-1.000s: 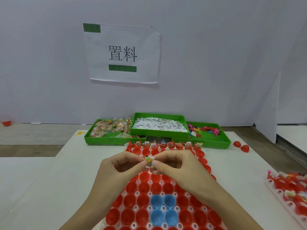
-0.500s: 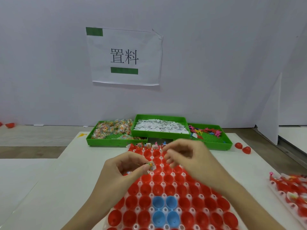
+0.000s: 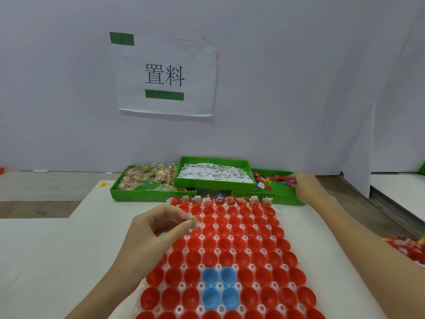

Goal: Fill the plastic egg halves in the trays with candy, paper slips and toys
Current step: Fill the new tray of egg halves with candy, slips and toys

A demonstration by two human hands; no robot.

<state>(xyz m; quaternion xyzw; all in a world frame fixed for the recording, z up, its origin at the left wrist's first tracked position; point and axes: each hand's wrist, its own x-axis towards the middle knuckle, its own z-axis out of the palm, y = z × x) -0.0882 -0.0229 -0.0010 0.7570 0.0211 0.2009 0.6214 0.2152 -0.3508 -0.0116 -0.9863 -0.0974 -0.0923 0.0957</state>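
Head view: we read 置料 on the wall sign (image 3: 164,74), at 12 o'clock above the bins. Our left hand (image 3: 158,229) pinches a candy packet (image 3: 192,222) between thumb and forefinger over the egg tray's (image 3: 181,285) far left rows. Our right hand (image 3: 305,187), at 2 o'clock, has its fingers curled in the toy bin (image 3: 279,199); we cannot tell whether it grips a toy.
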